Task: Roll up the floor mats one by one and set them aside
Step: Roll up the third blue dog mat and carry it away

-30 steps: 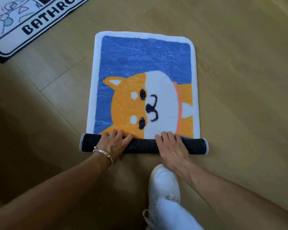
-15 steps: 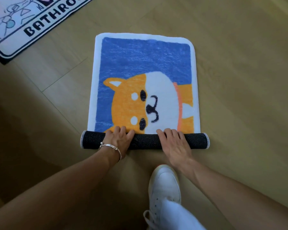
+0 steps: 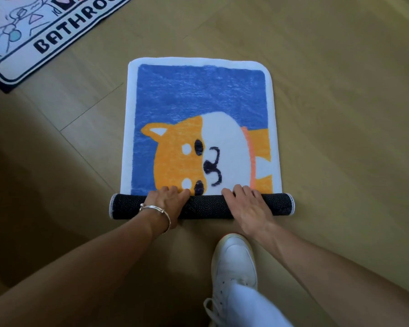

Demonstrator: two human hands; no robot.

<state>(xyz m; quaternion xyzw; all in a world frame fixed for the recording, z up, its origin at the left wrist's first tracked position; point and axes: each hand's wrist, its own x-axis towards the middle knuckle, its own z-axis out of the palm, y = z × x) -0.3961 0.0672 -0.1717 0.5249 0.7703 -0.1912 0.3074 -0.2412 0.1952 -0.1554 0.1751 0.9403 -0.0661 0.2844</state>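
Observation:
A small mat (image 3: 198,95) with a blue field, white border and an orange and white dog face lies flat on the wood floor. Its near end is wound into a black dotted roll (image 3: 208,206) lying across the frame. My left hand (image 3: 167,202), with a silver bracelet at the wrist, presses on the left half of the roll, fingers curled over its top. My right hand (image 3: 248,204) presses on the right half the same way. The dog's lower eye sits right at the roll's far edge.
A second mat (image 3: 33,36), white with a black border and the word BATHROOM, lies flat at the far left corner. My white shoe (image 3: 234,263) stands on the floor just behind the roll. Bare wood floor (image 3: 340,114) surrounds the mats.
Both hands have pushed the roll away from me, so more of the dog mat is wound up and the roll is slightly thicker. The shoe has stayed behind it.

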